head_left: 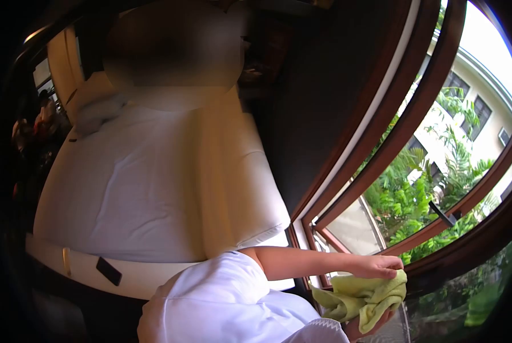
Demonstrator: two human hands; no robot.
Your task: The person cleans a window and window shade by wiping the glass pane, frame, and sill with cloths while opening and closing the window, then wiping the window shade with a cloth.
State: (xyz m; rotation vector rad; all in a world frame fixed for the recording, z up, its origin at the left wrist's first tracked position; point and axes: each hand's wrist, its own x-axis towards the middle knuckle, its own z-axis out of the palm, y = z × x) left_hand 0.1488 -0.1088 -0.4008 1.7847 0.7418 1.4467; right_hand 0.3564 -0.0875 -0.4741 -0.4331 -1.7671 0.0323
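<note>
A crumpled yellow-green cloth [361,297] hangs between my two hands in front of the window. My left hand [383,265] reaches out from a white short sleeve and has its fingers closed on the cloth's upper edge. Below it, my right hand [376,323] grips the same cloth from underneath; the folds hide most of its fingers. Close by, the brown wooden window frame [396,250] stands just beyond the hands, apart from the cloth as far as I can tell.
A bed with a white sheet [136,188] fills the left. A dark phone [108,271] lies on its near edge. The window has a black handle [441,214]; plants [407,211] and a building [467,86] show outside. Part of the view above the bed is blurred.
</note>
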